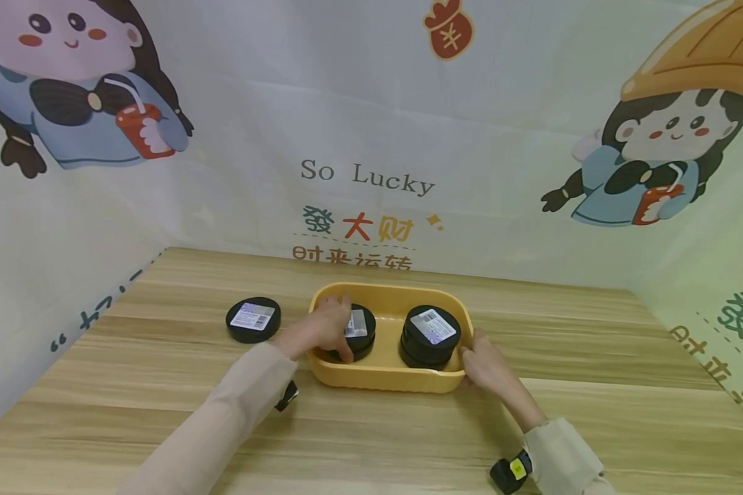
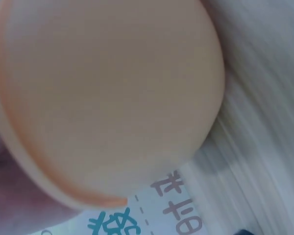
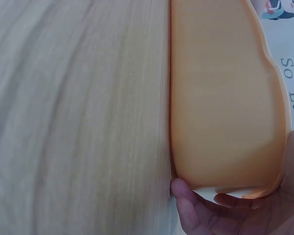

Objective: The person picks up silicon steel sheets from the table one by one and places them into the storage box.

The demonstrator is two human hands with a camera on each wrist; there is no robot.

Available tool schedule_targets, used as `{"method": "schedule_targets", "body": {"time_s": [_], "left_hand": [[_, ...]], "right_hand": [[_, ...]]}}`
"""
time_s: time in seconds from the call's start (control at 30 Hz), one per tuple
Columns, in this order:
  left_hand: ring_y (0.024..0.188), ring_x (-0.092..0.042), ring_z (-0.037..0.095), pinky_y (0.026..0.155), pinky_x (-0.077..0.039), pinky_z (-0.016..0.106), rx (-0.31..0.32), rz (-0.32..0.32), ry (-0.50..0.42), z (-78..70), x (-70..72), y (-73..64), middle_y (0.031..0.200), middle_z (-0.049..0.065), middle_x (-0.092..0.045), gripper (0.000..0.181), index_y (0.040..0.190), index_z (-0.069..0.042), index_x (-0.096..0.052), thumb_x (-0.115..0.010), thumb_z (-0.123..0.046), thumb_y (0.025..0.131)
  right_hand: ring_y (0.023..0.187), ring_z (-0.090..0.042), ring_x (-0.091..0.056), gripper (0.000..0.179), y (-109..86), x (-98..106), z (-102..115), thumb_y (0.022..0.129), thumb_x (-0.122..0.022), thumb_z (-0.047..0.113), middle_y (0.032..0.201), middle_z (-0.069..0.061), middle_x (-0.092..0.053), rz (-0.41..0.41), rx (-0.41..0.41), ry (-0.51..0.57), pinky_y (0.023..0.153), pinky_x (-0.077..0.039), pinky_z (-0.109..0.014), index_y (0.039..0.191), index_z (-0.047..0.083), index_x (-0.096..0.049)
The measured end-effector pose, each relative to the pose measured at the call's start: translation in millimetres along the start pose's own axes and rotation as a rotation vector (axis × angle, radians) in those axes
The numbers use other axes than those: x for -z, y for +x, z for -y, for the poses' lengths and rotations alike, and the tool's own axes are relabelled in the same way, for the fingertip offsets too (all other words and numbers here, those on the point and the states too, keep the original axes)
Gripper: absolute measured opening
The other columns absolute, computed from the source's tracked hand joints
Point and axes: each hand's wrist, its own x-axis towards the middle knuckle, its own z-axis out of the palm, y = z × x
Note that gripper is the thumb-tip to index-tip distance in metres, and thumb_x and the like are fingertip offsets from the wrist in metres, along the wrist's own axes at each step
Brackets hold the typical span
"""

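Note:
A yellow rectangular bin (image 1: 386, 377) with rounded corners stands on the table. Inside it are two stacks of flat round black discs with white barcode labels, a left stack (image 1: 364, 330) and a right stack (image 1: 430, 340). Reaching into the bin, my left hand (image 1: 331, 323) grips the left stack's top disc, thumb at the near side and fingers over the far side. My right hand (image 1: 484, 361) holds the bin's right end; in the right wrist view its fingers (image 3: 206, 215) curl around that end wall. Only the bin's outer wall (image 2: 112, 98) fills the left wrist view.
Left of the bin, another labelled black disc (image 1: 253, 320) lies on the wooden table (image 1: 378, 440). Small black devices (image 1: 510, 473) sit at the wrists. A printed white cloth (image 1: 248, 124) hangs behind the table and along its sides.

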Motion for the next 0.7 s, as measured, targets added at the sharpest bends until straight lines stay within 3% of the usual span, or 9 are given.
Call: {"method": "schedule_targets", "body": {"time_s": [0.2,0.3,0.4,0.53,0.7], "left_hand": [[0.12,-0.034,0.039,0.098,-0.031,0.045,-0.13,-0.068,-0.097,12.3,6.4,-7.8,0.13,0.031,-0.033,0.086,0.13,0.009,-0.031,-0.079,-0.019,0.064],[0.12,-0.035,0.038,0.099,-0.03,0.046,-0.209,-0.13,-0.143,21.9,8.9,-11.8,0.13,0.027,-0.037,0.074,0.128,0.008,-0.036,-0.074,-0.02,0.071],[0.117,-0.039,0.036,0.097,-0.032,0.045,-0.241,-0.199,-0.197,30.9,11.5,-16.1,0.127,0.024,-0.041,0.065,0.126,0.007,-0.039,-0.069,-0.021,0.076],[0.112,-0.044,0.035,0.092,-0.037,0.046,-0.211,-0.269,-0.247,42.2,15.5,-21.7,0.124,0.022,-0.045,0.06,0.126,0.005,-0.04,-0.066,-0.021,0.079],[0.111,-0.044,0.038,0.09,-0.038,0.049,-0.151,-0.291,-0.285,59.8,21.0,-28.9,0.122,0.025,-0.046,0.061,0.127,0.006,-0.039,-0.066,-0.021,0.079]], "right_hand": [[0.042,-0.017,-0.05,0.031,-0.2,-0.1,0.2,0.086,-0.038,0.007,0.059,-0.01,-0.051,0.002,-0.005,0.007,0.043,-0.041,-0.026,0.11,-0.013,-0.038],[0.043,-0.017,-0.05,0.031,-0.4,0.0,0.3,0.086,-0.038,0.007,0.06,-0.01,-0.051,0.004,-0.01,0.012,0.043,-0.041,-0.026,0.111,-0.013,-0.038],[0.044,-0.017,-0.05,0.03,-0.7,0.2,0.6,0.087,-0.038,0.007,0.061,-0.01,-0.051,0.007,-0.014,0.014,0.043,-0.041,-0.026,0.11,-0.012,-0.038],[0.044,-0.017,-0.05,0.027,-0.8,0.2,0.6,0.087,-0.038,0.006,0.061,-0.01,-0.051,0.007,-0.012,0.016,0.043,-0.041,-0.027,0.107,-0.011,-0.039],[0.044,-0.018,-0.051,0.027,-0.7,0.0,0.1,0.086,-0.038,0.006,0.061,-0.01,-0.051,0.005,-0.007,0.015,0.043,-0.041,-0.026,0.107,-0.011,-0.039]]}}
